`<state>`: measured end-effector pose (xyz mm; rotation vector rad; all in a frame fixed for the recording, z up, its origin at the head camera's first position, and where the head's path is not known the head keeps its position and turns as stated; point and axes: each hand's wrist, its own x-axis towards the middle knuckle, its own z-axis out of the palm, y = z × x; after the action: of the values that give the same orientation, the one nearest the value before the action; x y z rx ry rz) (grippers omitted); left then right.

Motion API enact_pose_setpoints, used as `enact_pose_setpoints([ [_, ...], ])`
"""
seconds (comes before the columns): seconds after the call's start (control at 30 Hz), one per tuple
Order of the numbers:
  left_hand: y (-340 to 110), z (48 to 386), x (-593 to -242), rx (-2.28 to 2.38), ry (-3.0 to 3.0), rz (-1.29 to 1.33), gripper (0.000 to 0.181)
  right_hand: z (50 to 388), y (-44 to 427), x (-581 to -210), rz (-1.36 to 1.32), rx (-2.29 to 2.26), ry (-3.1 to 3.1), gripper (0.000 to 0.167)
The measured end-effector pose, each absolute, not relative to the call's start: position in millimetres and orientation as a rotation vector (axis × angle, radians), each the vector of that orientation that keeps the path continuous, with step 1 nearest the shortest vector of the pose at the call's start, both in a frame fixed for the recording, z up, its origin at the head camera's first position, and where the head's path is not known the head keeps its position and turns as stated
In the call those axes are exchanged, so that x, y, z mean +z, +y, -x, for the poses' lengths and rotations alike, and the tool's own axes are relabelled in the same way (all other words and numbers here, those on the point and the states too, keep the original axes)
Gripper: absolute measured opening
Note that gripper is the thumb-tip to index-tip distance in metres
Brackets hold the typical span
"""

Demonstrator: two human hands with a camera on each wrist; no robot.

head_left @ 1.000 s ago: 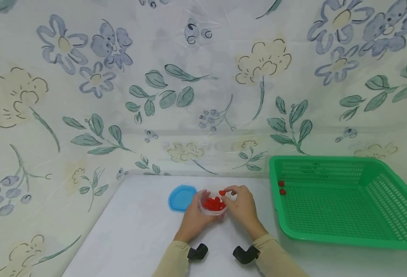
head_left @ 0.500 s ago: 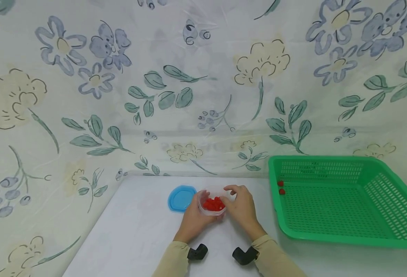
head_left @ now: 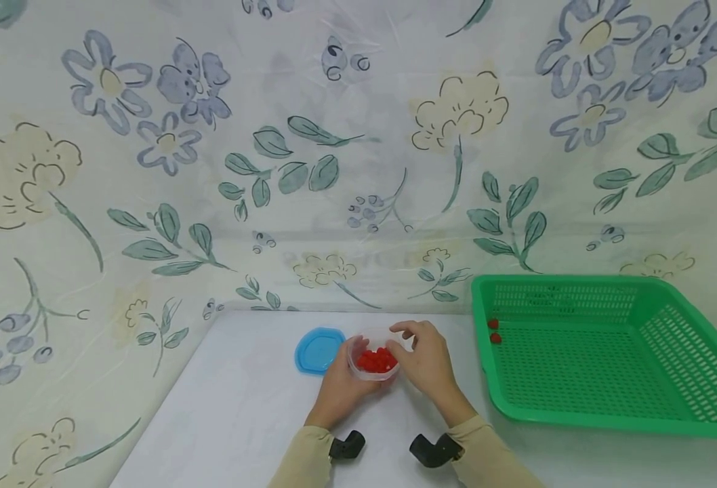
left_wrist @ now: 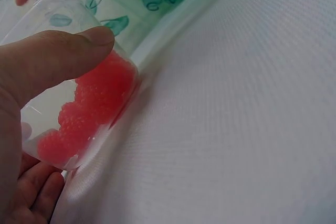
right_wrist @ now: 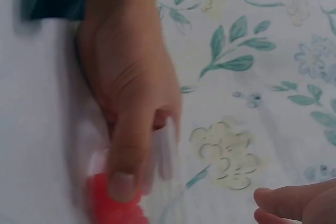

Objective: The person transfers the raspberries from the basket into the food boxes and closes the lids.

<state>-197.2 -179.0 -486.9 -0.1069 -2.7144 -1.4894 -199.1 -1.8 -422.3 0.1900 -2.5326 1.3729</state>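
My left hand (head_left: 341, 393) grips a clear plastic tub (left_wrist: 34, 98) from its left side, the thumb lying along the wall. Inside the tub, red raspberries (left_wrist: 105, 85) lie heaped at the bottom. At the tub's right rim hovers my right hand (head_left: 430, 362), its thumb and index finger apart with nothing visible between them. The right wrist view catches only the tips of the right hand (right_wrist: 299, 203), beside the tub. A blue lid (head_left: 318, 352) lies on the table just left of the left hand.
A green plastic basket (head_left: 584, 421) stands on the right side of the white table (head_left: 224, 400). Two red raspberries (head_left: 495, 331) rest inside it near its left wall. Behind the table hangs a floral cloth (head_left: 371, 156).
One second ago my right hand pinched a raspberry above the tub; that raspberry has left its fingers. The thumb and index finger have parted slightly. My left hand keeps its grip on the tub.
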Motion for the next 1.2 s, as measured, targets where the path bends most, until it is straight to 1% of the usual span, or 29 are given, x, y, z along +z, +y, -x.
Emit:
enact_pose_setpoints([
  [0.27,-178.0,196.4,-486.0,-1.523,-2.707,0.093,0.095,190.1,6.2,-396.0,-0.25,1.462,-2.491,0.021],
  [0.5,-176.2,195.7,-484.6,-1.544,-2.715,0.079,0.097,184.4,22.9,-378.4,-0.231,1.51,-2.467,0.025],
  [0.77,-175.8,196.0,-484.1,-1.538,-2.727,0.075,0.098,185.0,46.0,-365.7,-0.238,1.523,-2.414,0.022],
  [1.0,-177.5,195.4,-483.1,-1.555,-2.723,0.076,0.097,187.4,74.1,-350.2,-0.208,1.471,-2.463,0.023],
  [1.2,-178.4,195.7,-482.6,-1.532,-2.724,0.079,0.096,194.7,95.5,-345.5,-0.205,1.434,-2.49,0.023],
])
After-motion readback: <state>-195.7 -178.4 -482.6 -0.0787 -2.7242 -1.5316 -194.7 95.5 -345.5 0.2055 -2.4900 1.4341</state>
